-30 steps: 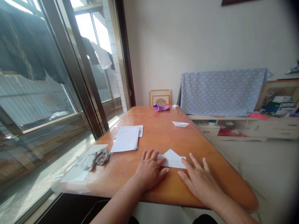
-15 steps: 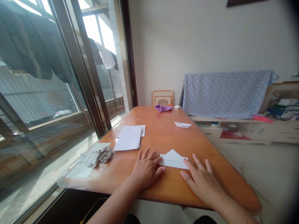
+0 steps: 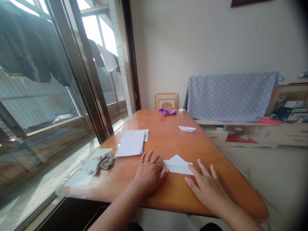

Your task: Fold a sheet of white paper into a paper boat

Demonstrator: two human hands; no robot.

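A folded white paper (image 3: 178,165) with a pointed peak at its far side lies flat on the wooden table (image 3: 166,142). At its left end rests my left hand (image 3: 149,173), palm down with the fingers apart. My right hand (image 3: 207,184) is spread at the paper's right end, the index fingertip touching its edge. Neither hand grips anything. Farther back on the right lies a small folded paper boat shape (image 3: 187,128). Left of my left hand is a stack of white sheets (image 3: 130,143).
A crumpled grey cloth (image 3: 106,161) lies near the table's left edge. At the far end are a purple cloth (image 3: 166,111) and a small white box (image 3: 181,110). Beyond, a dotted blue cloth (image 3: 228,96) hangs over something above a low cabinet (image 3: 286,136).
The view has shifted slightly. My left hand's fingertips have drawn back a little from the folded paper; my right hand stays about where it was.
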